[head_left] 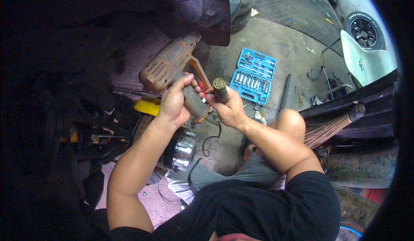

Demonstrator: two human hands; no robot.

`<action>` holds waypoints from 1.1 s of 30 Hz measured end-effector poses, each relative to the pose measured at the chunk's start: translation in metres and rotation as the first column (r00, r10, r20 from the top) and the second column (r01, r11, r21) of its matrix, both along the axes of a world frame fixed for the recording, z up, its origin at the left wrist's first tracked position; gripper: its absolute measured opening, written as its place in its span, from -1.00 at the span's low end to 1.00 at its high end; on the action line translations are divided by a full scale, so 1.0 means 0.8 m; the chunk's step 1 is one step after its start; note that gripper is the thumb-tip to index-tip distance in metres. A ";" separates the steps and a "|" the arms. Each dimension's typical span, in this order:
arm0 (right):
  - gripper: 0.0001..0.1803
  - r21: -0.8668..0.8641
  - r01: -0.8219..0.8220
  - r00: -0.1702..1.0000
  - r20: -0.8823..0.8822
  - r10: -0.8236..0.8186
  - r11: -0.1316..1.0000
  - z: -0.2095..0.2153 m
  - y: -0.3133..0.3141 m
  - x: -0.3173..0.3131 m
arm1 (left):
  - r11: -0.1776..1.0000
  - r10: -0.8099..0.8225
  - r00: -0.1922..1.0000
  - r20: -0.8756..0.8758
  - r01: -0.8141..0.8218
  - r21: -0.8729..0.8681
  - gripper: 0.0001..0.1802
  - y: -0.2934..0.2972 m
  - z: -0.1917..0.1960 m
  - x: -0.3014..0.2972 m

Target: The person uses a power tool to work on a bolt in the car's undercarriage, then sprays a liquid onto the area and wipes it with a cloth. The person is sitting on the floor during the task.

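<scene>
My left hand (176,103) is wrapped round the grip of a worn, rusty-brown corded impact wrench (168,62), whose body points up and away to the right. Beside it, my right hand (232,109) closes its fingers on a dark cylindrical piece (221,93) with a yellowish, dirty end facing up. I cannot make out exactly what that piece is. A black cord (211,139) loops down below the wrench's grip. Under my left forearm sits a shiny wheel hub with studs (184,150).
A blue socket case (254,75) lies unfolded on the concrete floor (271,38). Stacked tyres (245,6) stand far ahead. Dark vehicle parts fill the left, near a yellow object (147,107). To the right are a stick broom (334,129), a pale chair (364,60) and a wheel (364,31).
</scene>
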State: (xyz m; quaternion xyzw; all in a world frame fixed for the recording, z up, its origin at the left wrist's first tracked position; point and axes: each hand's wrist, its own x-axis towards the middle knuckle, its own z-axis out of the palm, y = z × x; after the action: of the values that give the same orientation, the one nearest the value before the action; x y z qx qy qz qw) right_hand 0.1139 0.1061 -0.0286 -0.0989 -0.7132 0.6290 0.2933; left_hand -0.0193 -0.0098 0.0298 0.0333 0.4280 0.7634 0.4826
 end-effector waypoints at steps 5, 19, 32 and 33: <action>-0.80 -0.035 -0.014 1.000 -0.016 0.013 0.999 0.002 -0.001 0.000 | 1.000 0.002 1.000 -0.002 -0.002 0.004 -0.81 0.000 0.001 0.001; -0.81 -0.015 0.000 1.000 -0.027 0.000 1.000 -0.001 -0.001 0.001 | 1.000 -0.002 0.999 -0.037 0.002 0.012 -0.82 0.001 0.010 0.006; -0.83 0.017 -0.003 0.998 -0.060 0.004 1.000 0.000 -0.001 0.001 | 0.998 -0.011 0.999 -0.053 0.014 0.056 -0.82 0.000 0.010 0.006; -0.82 0.021 -0.003 0.998 -0.055 0.004 1.000 0.000 0.000 0.001 | 0.998 -0.008 0.998 -0.056 0.011 0.056 -0.82 0.000 0.010 0.006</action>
State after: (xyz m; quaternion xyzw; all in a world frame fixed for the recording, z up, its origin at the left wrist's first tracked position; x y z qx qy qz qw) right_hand 0.1147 0.1060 -0.0288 -0.0772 -0.7114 0.6246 0.3128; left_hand -0.0147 -0.0099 0.0377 0.0702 0.4195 0.7716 0.4729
